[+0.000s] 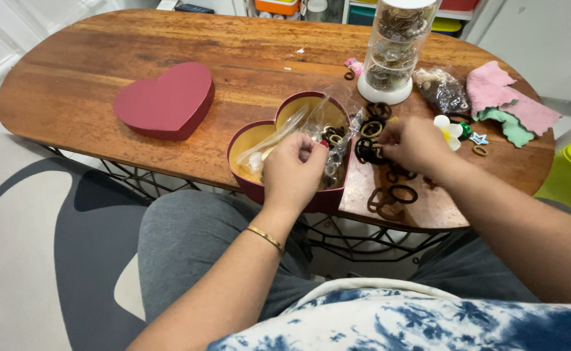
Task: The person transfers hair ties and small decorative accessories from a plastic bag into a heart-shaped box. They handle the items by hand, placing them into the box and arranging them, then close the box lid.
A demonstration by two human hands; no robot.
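Observation:
A dark red heart-shaped box [254, 133] with a yellow lining stands open at the table's near edge. Clear plastic bags [298, 123] and several hair ties lie inside it. My left hand [293, 172] rests over the box's near side, fingers curled around a small item that I cannot make out. To its right, my right hand [415, 144] pinches a bunch of black hair ties [366, 151] just above the table. More loose brown and black hair ties [389, 198] lie scattered around that hand.
The box's red heart lid [165, 101] lies to the left on the oval wooden table [103, 58]. A tall clear stacked container [396, 45] of hair ties stands at the back. A filled plastic bag [442, 91], pink and green cloths [513, 107] and a white flower clip [448, 130] lie right.

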